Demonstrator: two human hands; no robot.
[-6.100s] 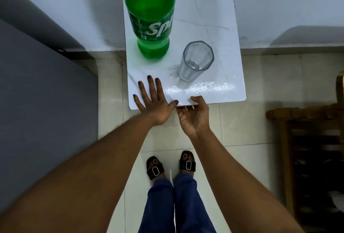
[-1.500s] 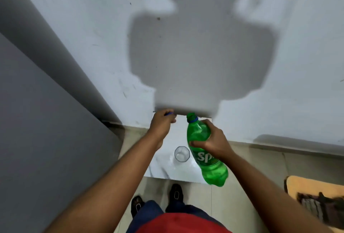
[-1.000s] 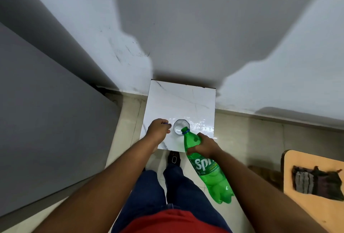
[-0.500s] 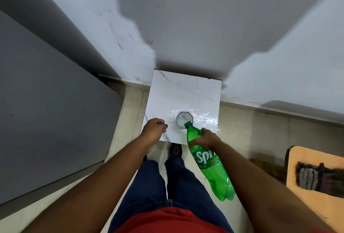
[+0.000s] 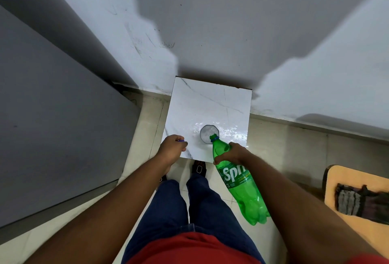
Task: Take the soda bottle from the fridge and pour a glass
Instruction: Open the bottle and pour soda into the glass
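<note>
Head view: right hand (image 5: 233,154) fingers grasp tilted soda bottle (image 5: 237,181) over glass (image 5: 209,133); left hand (image 5: 173,149) clenched.

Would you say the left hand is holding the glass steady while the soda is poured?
No, the left hand rests closed on the white table beside the glass, apart from it, gripping a small blue cap.

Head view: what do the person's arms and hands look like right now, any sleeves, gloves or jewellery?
Both arms are bare from the frame edge to the wrist: no sleeves, gloves, watch or bracelets visible. The left hand and right hand show no rings that I can make out. A red shirt hem and dark blue trousers appear below.
</note>
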